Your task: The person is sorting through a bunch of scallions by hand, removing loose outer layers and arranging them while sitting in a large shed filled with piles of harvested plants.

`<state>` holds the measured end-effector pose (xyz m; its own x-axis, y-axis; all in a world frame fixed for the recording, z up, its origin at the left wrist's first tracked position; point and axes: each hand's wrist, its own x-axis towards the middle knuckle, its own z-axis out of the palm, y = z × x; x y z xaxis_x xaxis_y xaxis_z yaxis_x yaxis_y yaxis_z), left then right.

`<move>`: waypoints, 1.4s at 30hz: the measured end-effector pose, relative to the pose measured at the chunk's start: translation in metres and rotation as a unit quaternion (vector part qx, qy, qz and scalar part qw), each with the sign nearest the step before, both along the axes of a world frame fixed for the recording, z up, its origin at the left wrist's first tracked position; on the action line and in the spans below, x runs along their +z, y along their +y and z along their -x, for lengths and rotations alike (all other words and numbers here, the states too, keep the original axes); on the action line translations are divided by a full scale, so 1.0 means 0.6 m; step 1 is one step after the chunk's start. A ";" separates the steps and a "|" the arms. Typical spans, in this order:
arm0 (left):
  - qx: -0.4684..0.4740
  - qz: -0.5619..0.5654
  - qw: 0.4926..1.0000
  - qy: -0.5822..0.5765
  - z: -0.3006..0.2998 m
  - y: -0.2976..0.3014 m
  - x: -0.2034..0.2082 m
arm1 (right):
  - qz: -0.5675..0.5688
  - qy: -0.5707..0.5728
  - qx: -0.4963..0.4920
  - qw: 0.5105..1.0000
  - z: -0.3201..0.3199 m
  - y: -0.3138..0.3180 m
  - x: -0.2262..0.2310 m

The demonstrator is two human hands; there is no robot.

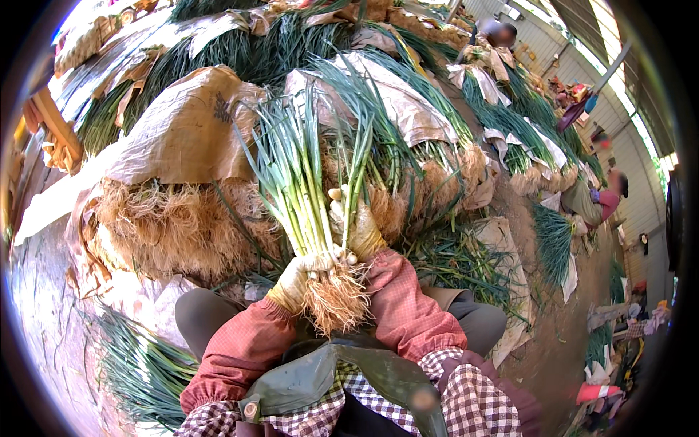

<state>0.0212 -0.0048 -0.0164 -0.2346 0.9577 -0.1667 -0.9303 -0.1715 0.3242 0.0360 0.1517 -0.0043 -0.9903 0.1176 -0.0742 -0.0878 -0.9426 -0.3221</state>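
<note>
Upright in front of me stands a bunch of green onions (297, 191), its pale roots (336, 297) hanging at the bottom and its green leaves fanning upward. My left hand (291, 284), in a pale yellowish glove, is closed round the white stem ends just above the roots. Higher up, my right hand (364, 231), gloved the same way, has its fingers curled around some stalks at the bunch's right side. Part of its grip is hidden behind the stems.
A big root-fringed stack under a tan sack (186, 124) stands ahead to the left. Loose green onions (142, 364) lie at my lower left. Leaf scraps (462, 266) litter the ground at right. Further covered piles (408, 102) stand behind; another person (601, 200) is at far right.
</note>
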 end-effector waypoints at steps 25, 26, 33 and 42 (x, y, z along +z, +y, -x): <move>0.018 0.143 0.987 0.069 -0.018 0.013 -0.001 | -0.398 -0.241 -0.051 0.884 -0.131 0.026 -0.018; 0.016 0.159 0.983 0.092 -0.017 0.011 -0.009 | -0.527 -0.266 -0.012 0.807 -0.129 0.033 -0.012; -0.013 0.172 0.979 0.112 -0.005 0.004 -0.023 | -0.902 -0.128 -0.161 0.378 -0.115 0.000 0.006; -0.003 0.140 0.981 0.133 -0.036 0.030 0.002 | -0.695 -0.158 -0.292 0.638 -0.145 0.068 -0.024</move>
